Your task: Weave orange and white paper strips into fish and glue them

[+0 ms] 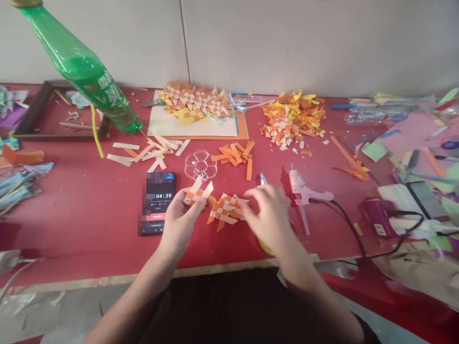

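Red table (89, 215) against a grey wall (287, 43), paper scraps (296, 114) piled toward the back. Left hand (179, 217) pinches 1 orange-and-white woven piece (194, 196), strip ends sticking up. Right hand (269, 210) is half-curled at the right edge of a 2nd woven piece (225, 209), just right of the 1st; can't tell if it's gripping. Risks: a hard tug could pull strips out of the weave. Scissors (263, 179) sit partly under the right hand, so a blind sweep could nick skin or snag paper. Glue gun (301, 188) is close; snagging its cord (349, 222) could drag it. Bumping the flower-shaped tray (201, 165) could spill its bits.
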A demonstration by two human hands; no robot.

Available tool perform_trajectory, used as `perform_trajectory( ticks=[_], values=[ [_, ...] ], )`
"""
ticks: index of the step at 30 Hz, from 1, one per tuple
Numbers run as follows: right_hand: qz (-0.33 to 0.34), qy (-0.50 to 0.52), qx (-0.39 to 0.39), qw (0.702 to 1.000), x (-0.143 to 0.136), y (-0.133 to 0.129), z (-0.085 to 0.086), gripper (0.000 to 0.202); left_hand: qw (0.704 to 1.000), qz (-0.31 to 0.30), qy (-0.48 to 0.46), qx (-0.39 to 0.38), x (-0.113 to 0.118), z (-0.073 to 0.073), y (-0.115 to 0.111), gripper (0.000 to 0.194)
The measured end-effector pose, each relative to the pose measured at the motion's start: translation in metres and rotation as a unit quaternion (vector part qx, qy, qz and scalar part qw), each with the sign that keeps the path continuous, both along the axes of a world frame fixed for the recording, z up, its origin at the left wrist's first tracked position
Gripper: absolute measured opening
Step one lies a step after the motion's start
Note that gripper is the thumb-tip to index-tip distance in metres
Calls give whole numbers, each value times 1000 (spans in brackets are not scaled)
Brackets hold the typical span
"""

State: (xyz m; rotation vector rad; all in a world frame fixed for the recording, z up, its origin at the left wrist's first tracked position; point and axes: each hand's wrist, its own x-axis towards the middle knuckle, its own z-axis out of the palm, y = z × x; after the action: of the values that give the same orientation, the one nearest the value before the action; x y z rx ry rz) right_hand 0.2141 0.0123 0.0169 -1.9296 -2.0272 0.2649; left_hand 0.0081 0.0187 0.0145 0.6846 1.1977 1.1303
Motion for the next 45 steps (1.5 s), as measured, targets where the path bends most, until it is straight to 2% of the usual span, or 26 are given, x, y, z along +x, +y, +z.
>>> perform_trajectory(
  ticks=[2,5,8,15,20,24,27,30,32,35,38,45],
  values=[
    [37,10,-20,999,-32,-7,-6,22,1000,-8,-1,-4,2,0,-2,15],
    [51,14,-31,998,-50,-13,-17,26,1000,-12,0,-6,1,-2,-4,14],
    [50,24,-34,998,-48,-14,-22,23,1000,-13,5,-5,-1,-5,-4,14],
    [54,89,-31,994,-40,-11,-20,18,1000,-18,5,-1,2,-5,-4,15],
    [61,165,-53,983,-34,-9,-9,16,1000,-19,22,-4,0,-5,-2,16],
    [83,256,-96,958,-25,-12,7,12,999,-25,36,-4,-2,-2,-1,17],
    [70,391,-137,907,-18,-12,13,6,998,-34,45,-1,-2,3,-1,20],
    [40,484,-171,857,-14,-8,15,29,998,-44,49,1,0,8,-2,25],
    [19,510,-182,841,-13,-4,16,46,997,-52,52,3,2,11,-2,25],
    [-22,546,-179,818,-14,0,18,52,996,-62,65,6,2,14,-3,22],
    [-40,559,-192,806,-15,2,16,51,994,-69,80,7,2,15,-3,22],
    [-36,559,-200,804,-14,0,10,52,991,-85,101,12,0,9,-5,26]
  ],
)
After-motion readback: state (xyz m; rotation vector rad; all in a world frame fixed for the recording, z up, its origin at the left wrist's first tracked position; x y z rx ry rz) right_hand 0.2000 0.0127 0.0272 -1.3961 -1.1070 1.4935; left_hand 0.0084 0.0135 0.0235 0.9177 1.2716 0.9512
